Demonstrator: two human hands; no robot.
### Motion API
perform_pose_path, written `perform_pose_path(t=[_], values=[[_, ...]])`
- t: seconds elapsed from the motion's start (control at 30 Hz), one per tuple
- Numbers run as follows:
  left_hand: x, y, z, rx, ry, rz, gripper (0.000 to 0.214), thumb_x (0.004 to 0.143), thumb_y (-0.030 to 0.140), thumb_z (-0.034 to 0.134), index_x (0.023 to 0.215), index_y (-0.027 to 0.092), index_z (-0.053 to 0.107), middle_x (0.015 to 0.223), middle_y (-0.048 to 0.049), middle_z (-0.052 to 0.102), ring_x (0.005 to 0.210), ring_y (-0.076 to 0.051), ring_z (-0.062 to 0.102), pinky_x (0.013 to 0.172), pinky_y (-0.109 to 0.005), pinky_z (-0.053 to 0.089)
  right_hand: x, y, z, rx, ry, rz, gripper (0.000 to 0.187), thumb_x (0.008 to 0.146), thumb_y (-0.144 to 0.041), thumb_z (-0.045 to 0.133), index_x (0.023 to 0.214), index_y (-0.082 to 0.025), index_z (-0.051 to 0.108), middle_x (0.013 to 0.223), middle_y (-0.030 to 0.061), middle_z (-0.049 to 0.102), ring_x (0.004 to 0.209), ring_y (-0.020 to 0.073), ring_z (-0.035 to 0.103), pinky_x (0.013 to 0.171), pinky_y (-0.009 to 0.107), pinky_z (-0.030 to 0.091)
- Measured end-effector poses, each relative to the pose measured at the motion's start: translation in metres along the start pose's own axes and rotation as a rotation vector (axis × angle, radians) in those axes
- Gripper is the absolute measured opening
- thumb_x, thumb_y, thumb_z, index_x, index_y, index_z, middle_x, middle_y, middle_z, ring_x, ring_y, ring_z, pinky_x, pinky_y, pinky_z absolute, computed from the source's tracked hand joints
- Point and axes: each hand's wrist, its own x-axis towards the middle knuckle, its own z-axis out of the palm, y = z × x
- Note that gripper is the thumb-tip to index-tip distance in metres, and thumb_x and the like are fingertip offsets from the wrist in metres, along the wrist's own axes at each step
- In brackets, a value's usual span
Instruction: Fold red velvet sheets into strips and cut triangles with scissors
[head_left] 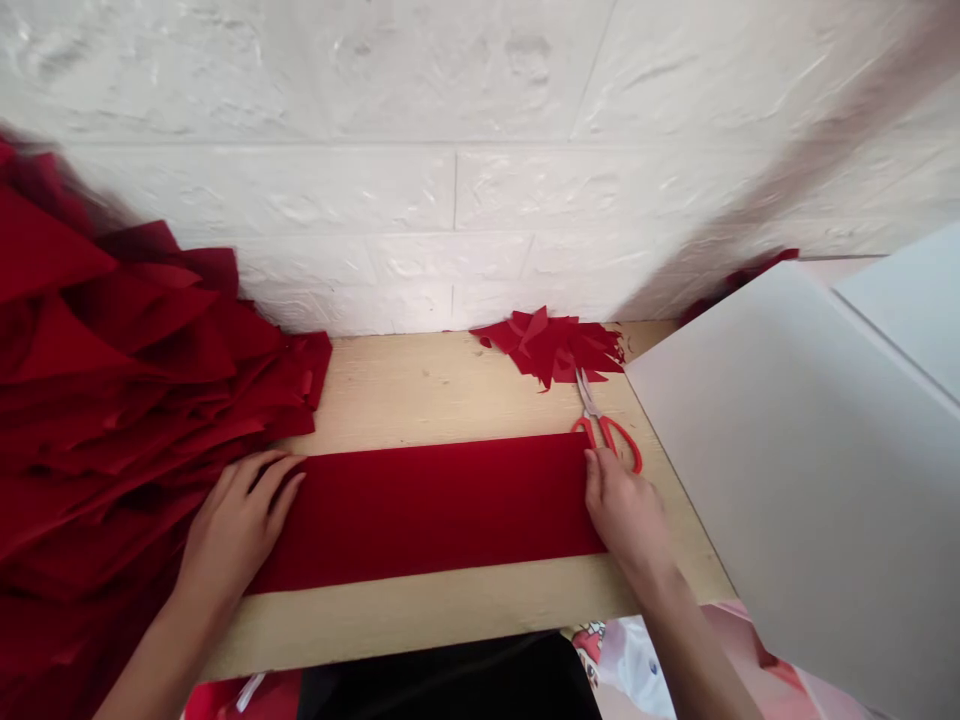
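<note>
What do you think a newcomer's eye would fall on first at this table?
The big heap of red cloth at the left would strike first, spilling over the end of the wooden table. Next comes the long red strip across the table, under the left hand and the right hand. Beyond it lie red-handled scissors by a small pile of red scraps.

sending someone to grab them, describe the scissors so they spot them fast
Against the white brick wall sits a light wooden table with a long red cloth strip across it. By the strip's far right corner, near the right hand, lie the scissors. Only they have silver blades and red handles, and the blades point at a small pile of red scraps.
</note>
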Motion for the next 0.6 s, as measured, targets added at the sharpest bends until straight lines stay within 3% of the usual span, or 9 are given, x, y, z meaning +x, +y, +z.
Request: perform_pose_path(t=[0.17,0.37,0.6], values=[[0.005,0.005,0.001,0.018,0.003,-0.035,0.037,0.103,0.035,0.040,0.114,0.015,0.069,0.120,-0.0157,0.067,0.100,-0.031,0.060,0.089,-0.043,0.049,0.004,-0.009,0.002,-0.139,0.037,0.044,0.042,0.104,-0.033,0.032,0.090,-0.018,0.069,0.053,0.0036,0.052,0.043,0.0164,0.044,0.048,0.029,0.026],[0.026,0.029,0.008,0.050,0.046,0.008,0.033,0.103,0.030,0.043,0.111,0.013,0.071,0.111,-0.0144,0.070,0.102,-0.031,0.058,0.085,-0.041,0.047,0.023,0.005,0.002,-0.216,0.134,0.066,0.043,0.105,-0.033,0.032,0.083,-0.017,0.066,0.055,0.0032,0.054,0.042,0.0124,0.039,0.048,0.027,0.019],[0.020,0.029,0.006,0.058,0.089,0.018,0.030,0.103,0.027,0.046,0.112,0.012,0.070,0.112,-0.0135,0.071,0.100,-0.030,0.059,0.086,-0.040,0.047,0.003,0.007,-0.001,-0.148,0.254,0.015,0.042,0.104,-0.035,0.038,0.081,-0.015,0.066,0.055,0.0026,0.055,0.044,0.0094,0.037,0.051,0.025,0.014]])
